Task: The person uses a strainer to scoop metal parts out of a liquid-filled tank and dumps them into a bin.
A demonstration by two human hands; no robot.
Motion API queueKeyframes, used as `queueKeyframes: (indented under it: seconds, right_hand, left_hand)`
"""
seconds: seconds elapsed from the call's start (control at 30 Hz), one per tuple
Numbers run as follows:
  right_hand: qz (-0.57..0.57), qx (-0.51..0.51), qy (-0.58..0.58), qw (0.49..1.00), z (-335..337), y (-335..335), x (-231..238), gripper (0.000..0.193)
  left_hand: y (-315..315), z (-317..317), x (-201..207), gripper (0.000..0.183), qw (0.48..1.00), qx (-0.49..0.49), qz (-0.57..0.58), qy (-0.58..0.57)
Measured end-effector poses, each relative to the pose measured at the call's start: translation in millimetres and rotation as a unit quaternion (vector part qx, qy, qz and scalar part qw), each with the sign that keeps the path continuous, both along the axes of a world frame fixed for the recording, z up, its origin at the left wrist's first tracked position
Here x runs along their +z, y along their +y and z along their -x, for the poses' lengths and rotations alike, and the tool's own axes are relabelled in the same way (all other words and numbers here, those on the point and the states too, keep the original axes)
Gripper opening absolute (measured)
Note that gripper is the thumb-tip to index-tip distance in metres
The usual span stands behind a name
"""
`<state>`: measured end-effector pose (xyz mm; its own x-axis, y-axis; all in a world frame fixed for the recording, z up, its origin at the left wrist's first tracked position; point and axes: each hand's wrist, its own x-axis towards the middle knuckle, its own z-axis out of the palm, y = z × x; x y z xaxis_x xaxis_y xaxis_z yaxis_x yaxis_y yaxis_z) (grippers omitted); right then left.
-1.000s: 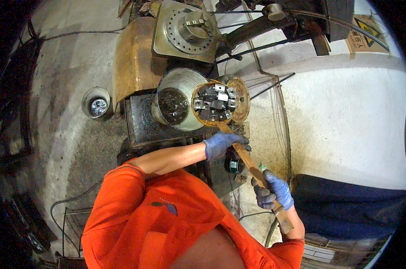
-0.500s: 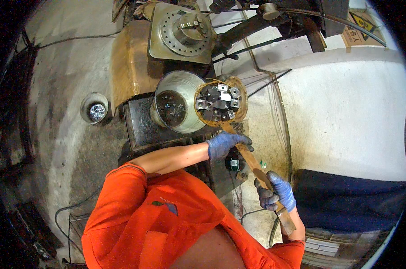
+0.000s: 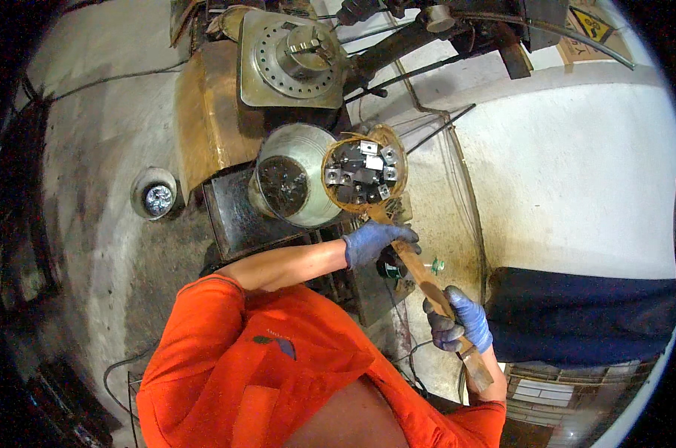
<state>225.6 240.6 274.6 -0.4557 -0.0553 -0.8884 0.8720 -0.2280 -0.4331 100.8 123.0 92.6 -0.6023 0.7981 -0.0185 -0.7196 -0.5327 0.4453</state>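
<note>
My left hand (image 3: 374,243), in a blue work glove with a dark palm, is closed round the upper part of a flat wooden handle (image 3: 412,266). Farther down, my right hand (image 3: 458,317), gloved the same way, grips that handle near its lower end. At the far end the handle joins a round, rusty-brown basket (image 3: 329,190), so the tool looks like a long-handled scoop. Several small metal blocks with holes (image 3: 368,162), some shiny and some dark, lie heaped in it. The basket is just right of a metal bucket (image 3: 317,149) with dark contents at its bottom.
Behind the bucket stands a machine with a round, drilled metal plate and chuck (image 3: 305,56). The bucket rests on a dark metal stand (image 3: 237,213). A small bucket (image 3: 139,190) with shiny pieces is on the left floor. Dark cloth (image 3: 584,317) hangs at right.
The view has shifted slightly, so the machine and buckets appear a little farther left. Both hands keep their hold on the scoop's handle, and the blocks remain in the basket.
</note>
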Motion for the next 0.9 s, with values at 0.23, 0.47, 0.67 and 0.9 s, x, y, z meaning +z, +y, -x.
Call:
queueKeyframes:
  seconds: [0.23, 0.47, 0.67, 0.9]
  right_hand:
    - [0.007, 0.003, -0.025, 1.000, 10.0, -13.3, 11.9, 0.041]
    - [0.039, -0.029, -0.036, 0.998, -2.1, -8.3, 2.6, 0.043]
    - [-0.011, 0.003, 0.018, 1.000, -5.8, 0.8, -0.8, 0.044]
    - [-0.111, 0.045, 0.045, 0.992, -6.1, 13.0, -9.0, 0.042]
  left_hand:
    - [2.8, -1.3, -3.7, 0.013, 0.994, -0.026, -0.091, -0.045]
    - [4.3, -4.8, -7.6, 0.014, 0.998, -0.037, -0.038, -0.033]
    - [-3.6, -4.0, 5.3, 0.013, 0.997, -0.035, -0.011, -0.069]
    - [7.4, -9.3, -6.3, 0.013, 0.999, 0.046, -0.014, 0.009]
